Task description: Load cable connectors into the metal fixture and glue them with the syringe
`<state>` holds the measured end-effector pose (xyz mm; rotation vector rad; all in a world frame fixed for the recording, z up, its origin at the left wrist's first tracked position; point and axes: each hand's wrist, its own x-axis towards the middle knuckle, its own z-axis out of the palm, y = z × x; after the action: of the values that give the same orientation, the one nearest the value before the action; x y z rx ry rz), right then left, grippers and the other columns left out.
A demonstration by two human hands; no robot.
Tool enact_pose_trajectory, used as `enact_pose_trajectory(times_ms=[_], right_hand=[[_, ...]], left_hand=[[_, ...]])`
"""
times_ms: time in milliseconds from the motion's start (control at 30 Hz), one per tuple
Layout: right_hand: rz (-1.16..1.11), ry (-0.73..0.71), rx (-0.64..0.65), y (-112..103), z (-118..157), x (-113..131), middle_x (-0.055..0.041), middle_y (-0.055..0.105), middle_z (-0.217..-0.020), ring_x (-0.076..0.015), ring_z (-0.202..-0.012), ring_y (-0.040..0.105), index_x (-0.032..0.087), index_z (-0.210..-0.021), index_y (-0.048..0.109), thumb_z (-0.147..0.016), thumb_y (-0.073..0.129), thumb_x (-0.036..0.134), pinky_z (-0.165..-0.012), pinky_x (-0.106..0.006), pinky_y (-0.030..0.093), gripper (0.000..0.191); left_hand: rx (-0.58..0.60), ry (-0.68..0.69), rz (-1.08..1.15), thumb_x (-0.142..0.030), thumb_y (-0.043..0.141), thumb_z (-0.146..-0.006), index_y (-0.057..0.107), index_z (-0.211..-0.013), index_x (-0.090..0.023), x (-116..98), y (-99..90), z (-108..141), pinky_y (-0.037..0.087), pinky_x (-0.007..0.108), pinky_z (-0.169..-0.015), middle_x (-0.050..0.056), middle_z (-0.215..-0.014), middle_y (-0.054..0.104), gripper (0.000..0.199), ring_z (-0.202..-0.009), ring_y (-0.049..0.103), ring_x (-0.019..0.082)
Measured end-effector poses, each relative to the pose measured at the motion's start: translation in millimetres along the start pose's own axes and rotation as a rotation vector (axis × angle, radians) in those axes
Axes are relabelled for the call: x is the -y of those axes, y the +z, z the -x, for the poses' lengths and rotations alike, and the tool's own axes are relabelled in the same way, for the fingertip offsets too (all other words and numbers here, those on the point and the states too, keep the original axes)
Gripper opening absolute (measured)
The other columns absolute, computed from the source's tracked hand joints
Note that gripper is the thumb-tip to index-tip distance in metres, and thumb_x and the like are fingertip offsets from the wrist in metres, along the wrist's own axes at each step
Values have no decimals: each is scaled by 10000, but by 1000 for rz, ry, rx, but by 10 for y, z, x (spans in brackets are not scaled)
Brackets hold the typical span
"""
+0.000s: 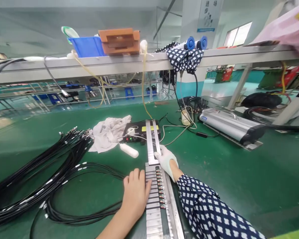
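Observation:
A long metal fixture [153, 215] lies lengthwise in front of me, with several black cables side by side across its slots and their metal connectors [160, 187] along the right side. My left hand [136, 191], bare, rests palm down at the fixture's left edge over the cables, thumb apart from the fingers and touching the slotted part. My right hand [166, 159], in a white glove, is closed on the near right edge of a slotted metal plate [150, 146] at the fixture's far end. Coiled black cables [82, 220] run out left from under my left hand.
A thick bundle of black cables [57, 169] lies left. Beyond are a white cloth [107, 131], a white-handled tool [129, 150] and a black box [139, 127] with lights. A silver case [229, 124] stands right; a shelf [124, 64] spans the back.

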<state>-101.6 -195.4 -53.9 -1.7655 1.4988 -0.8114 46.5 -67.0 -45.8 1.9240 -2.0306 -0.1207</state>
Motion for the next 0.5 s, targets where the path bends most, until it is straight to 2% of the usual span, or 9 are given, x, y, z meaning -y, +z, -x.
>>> enact_pose_trajectory(times_ms=[100, 200, 367, 433, 500], right_hand=[[9, -30, 3, -36, 13, -74, -64, 623, -1081, -190, -962, 578, 225, -1280, 515, -885, 500, 386, -873, -328, 414, 427], [14, -28, -13, -185, 83, -205, -44, 614, -1142, -197, -1014, 572, 265, -1303, 491, -894, 462, 392, -886, -310, 405, 429], [27, 17, -4, -468, 167, -425, -20, 639, -1073, -180, -952, 597, 271, -1317, 473, -882, 463, 390, -868, -311, 432, 451], [42, 29, -10, -517, 168, -485, -17, 642, -1058, -171, -912, 606, 271, -1308, 485, -878, 465, 387, -850, -311, 447, 446], [71, 29, -18, -558, 161, -528, -26, 646, -989, -167, -832, 611, 253, -1297, 504, -866, 481, 401, -795, -308, 470, 457]], left_hand=[[64, -9, -8, -338, 310, -953, 549, -1124, -111, -93, 8, -8, 309, 451, -879, 123, -1081, 467, 371, -1000, 417, 264], [142, 16, 34, -346, 324, -947, 545, -1137, -121, -245, 13, -15, 311, 444, -869, 120, -1088, 465, 368, -980, 411, 261], [244, 77, 150, -372, 348, -937, 542, -1120, -145, -494, -4, -53, 327, 448, -884, 112, -1102, 480, 350, -978, 423, 254], [279, 112, 199, -397, 344, -946, 546, -1119, -177, -454, -71, -110, 350, 412, -886, 86, -1106, 499, 345, -983, 446, 226], [283, 128, 224, -419, 327, -956, 566, -1090, -207, -269, -167, -201, 363, 377, -885, 58, -1076, 530, 346, -988, 469, 202]])
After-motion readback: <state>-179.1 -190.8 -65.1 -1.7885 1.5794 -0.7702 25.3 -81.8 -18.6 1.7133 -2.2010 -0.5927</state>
